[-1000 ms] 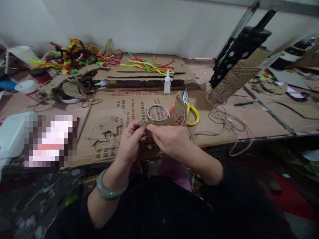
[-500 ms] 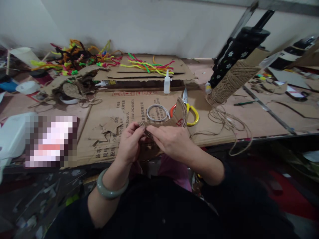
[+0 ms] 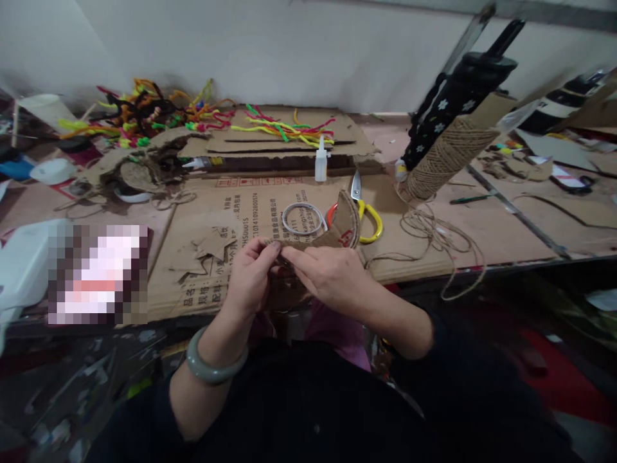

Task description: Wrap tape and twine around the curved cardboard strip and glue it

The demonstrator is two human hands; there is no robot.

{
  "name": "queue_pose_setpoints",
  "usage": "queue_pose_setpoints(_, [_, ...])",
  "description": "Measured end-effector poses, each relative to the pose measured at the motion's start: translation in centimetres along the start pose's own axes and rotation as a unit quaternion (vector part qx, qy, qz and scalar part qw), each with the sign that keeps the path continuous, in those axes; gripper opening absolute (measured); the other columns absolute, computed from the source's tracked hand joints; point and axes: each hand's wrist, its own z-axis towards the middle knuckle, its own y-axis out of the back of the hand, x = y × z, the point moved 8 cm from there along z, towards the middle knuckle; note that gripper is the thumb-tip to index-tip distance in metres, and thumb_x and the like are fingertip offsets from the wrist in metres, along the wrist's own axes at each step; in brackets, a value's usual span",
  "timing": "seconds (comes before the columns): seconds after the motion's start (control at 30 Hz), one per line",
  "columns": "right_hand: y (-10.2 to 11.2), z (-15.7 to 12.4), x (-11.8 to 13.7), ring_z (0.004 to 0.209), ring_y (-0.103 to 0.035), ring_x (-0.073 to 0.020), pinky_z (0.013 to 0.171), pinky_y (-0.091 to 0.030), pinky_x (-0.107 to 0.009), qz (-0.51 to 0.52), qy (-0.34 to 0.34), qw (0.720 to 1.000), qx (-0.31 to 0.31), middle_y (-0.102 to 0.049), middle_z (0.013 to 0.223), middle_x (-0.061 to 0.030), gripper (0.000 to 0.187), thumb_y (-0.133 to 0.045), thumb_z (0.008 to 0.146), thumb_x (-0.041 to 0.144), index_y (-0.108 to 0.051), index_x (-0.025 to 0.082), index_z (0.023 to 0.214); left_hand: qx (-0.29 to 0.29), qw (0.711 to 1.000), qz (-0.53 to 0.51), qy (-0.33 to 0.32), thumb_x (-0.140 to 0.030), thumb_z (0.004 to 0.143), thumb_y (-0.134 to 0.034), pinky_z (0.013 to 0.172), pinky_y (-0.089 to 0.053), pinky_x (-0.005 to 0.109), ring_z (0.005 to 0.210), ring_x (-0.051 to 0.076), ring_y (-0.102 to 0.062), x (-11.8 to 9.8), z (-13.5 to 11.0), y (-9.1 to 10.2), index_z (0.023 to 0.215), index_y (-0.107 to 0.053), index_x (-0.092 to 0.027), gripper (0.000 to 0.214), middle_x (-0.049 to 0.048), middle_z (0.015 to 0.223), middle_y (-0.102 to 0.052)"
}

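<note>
Messy bench [image 3: 511,226], fingers [image 3: 301,259] on cardbd pc [image 3: 349,225], scissors [image 3: 362,208] partly behind

Scissors [image 3: 361,209] and bottle [image 3: 321,168] obstruct passage beyond the right hand [image 3: 332,273].

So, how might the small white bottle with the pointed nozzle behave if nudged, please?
The white bottle would probably tip readily, standing tall on a narrow base. Its small size suggests little weight; its smooth-looking sides may slip.
</note>
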Motion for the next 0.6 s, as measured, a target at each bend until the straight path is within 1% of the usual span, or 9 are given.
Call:
queue_pose_setpoints(0.27, [-0.13, -0.11, 0.06, 0.066, -0.060, -0.0133, 0.052, -0.023, -0.030, -0.003, -0.004, 1.000, 0.009, -0.067, 0.076, -0.0010, 0.031, -0.039, 0.098, 0.028, -0.060, 0.022, 0.121, -0.004, 1.000, 0.008, -0.005, -0.024, 0.065, -0.076, 0.040, -0.042, 0.012, 0.039, 0.003, -0.047, 0.08, 0.00, 0.10, 0.063, -0.056, -0.016, 0.022, -0.0063, 0.050, -0.054])
queue_pose_setpoints(0.43, [-0.04, -0.12, -0.09, 0.065, -0.058, -0.0125, 0.052, -0.023, -0.029, -0.004, -0.007, 1.000, 0.011, -0.066, 0.076, -0.0014, 0.032, -0.039, 0.099, 0.028, -0.059, 0.022, 0.122, -0.010, 1.000, -0.003, 0.004, -0.027, 0.064, -0.077, 0.041, -0.044, 0.014, 0.042, 0.004, -0.049, 0.12, 0.07, 0.04, 0.065, -0.057, -0.016, 0.022, -0.0055, 0.053, -0.056])
queue_pose_setpoints(0.6, [0.01, -0.18, -0.05, 0.062, -0.056, -0.0122, 0.052, -0.023, -0.030, -0.003, -0.003, 1.000, 0.005, -0.066, 0.075, -0.0016, 0.030, -0.040, 0.098, 0.028, -0.060, 0.021, 0.120, -0.021, 1.000, -0.019, 0.010, -0.025, 0.063, -0.075, 0.039, -0.043, 0.014, 0.042, 0.005, -0.049, 0.07, -0.03, 0.09, 0.063, -0.056, -0.016, 0.022, -0.0060, 0.052, -0.054])
